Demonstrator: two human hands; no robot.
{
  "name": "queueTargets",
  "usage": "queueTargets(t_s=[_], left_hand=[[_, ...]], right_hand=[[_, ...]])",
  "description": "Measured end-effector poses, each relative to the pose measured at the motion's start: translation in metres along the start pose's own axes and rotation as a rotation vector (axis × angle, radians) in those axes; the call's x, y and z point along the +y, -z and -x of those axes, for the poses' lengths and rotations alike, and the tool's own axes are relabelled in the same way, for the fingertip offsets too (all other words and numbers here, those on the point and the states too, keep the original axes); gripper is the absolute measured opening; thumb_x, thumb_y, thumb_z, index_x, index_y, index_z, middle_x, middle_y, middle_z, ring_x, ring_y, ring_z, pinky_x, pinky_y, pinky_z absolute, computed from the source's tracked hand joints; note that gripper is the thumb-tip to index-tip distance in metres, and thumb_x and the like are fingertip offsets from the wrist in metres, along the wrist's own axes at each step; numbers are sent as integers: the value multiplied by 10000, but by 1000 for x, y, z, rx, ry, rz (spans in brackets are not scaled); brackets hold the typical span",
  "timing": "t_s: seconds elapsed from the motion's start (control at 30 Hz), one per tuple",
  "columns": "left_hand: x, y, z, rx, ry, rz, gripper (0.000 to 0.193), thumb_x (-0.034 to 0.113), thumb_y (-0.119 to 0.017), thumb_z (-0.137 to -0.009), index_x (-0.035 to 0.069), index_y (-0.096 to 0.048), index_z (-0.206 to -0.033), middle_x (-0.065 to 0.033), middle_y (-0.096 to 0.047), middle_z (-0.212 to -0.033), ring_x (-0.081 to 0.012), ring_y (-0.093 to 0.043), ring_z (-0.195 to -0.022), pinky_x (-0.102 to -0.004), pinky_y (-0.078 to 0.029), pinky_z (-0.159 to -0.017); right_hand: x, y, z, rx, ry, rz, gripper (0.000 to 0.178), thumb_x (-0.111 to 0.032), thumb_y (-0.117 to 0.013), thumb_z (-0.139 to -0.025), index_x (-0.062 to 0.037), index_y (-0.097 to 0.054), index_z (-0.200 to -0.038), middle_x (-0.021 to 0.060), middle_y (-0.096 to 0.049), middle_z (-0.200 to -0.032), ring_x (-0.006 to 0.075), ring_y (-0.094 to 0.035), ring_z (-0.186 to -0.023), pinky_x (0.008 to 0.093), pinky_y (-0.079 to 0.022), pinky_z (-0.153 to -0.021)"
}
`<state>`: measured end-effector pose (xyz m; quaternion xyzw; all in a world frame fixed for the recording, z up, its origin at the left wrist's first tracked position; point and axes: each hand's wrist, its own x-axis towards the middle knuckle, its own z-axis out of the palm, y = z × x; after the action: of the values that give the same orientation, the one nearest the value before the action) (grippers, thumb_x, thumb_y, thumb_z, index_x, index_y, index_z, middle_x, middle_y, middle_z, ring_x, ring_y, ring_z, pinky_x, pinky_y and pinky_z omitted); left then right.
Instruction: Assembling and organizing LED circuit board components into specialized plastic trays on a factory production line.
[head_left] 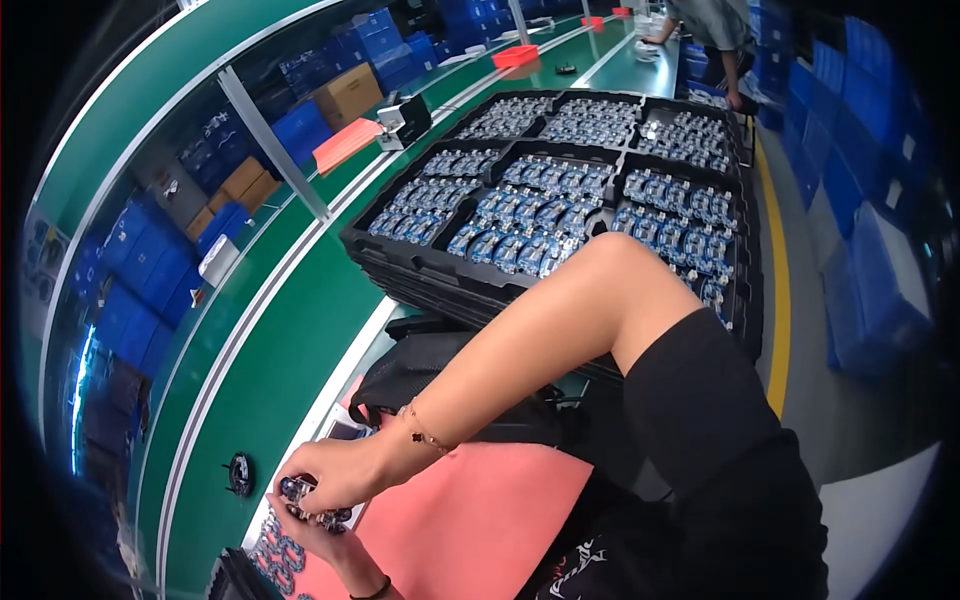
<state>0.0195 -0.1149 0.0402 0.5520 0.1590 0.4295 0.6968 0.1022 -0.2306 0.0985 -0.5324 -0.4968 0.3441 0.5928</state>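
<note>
At the lower left my two hands meet around a small electronic assembly (325,520) with dark and shiny metallic parts; fingers cover much of it. My right hand (345,468), a thin bracelet on its wrist, reaches across from the right and closes on it from above. From below, my left hand (335,548), with a dark band at the wrist, has its fingers curled round the same assembly. Under them lies a pink-red mat (475,500). Several curved grey-blue parts (278,556) lie beside the left hand. On the green belt nearby rests a black curved part (240,475).
Stacked black trays (420,262) full of blue circuit boards (510,240) stand beyond my right arm. A black bag (425,368) lies before them. The green conveyor (270,370) runs along the left. Another person (715,35) stands at the far right, a hand near the trays.
</note>
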Motion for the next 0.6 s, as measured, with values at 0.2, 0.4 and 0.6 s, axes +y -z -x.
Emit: queueTargets(t_s=[0.2,0.4,0.6], left_hand=[[7,3,-3,32,86,132,397,382,-330,-949,39,-516,-1022,-71,-582,-950,-155,-596,-867,-278,-482,-734],[-2,21,-8,57,136,170,412,382,-349,-937,43,-452,-1148,-87,-527,-1081,-181,-549,-980,-297,-457,-823],[-12,35,-18,140,177,96,502,393,-401,-915,71,-373,-1299,-57,-431,-1274,-169,-467,-1114,-246,-403,-852]], right_hand=[[6,0,0,-20,57,-305,357,-14,-503,-730,10,-553,-1082,94,-607,-898,182,-605,-805,332,-527,-651],[2,7,2,-139,18,-298,450,-47,-504,-744,11,-506,-1190,74,-601,-949,112,-569,-804,245,-478,-638],[1,11,-2,-104,-50,-323,473,-37,-508,-738,-3,-484,-1209,89,-593,-1003,127,-594,-822,258,-516,-605]])
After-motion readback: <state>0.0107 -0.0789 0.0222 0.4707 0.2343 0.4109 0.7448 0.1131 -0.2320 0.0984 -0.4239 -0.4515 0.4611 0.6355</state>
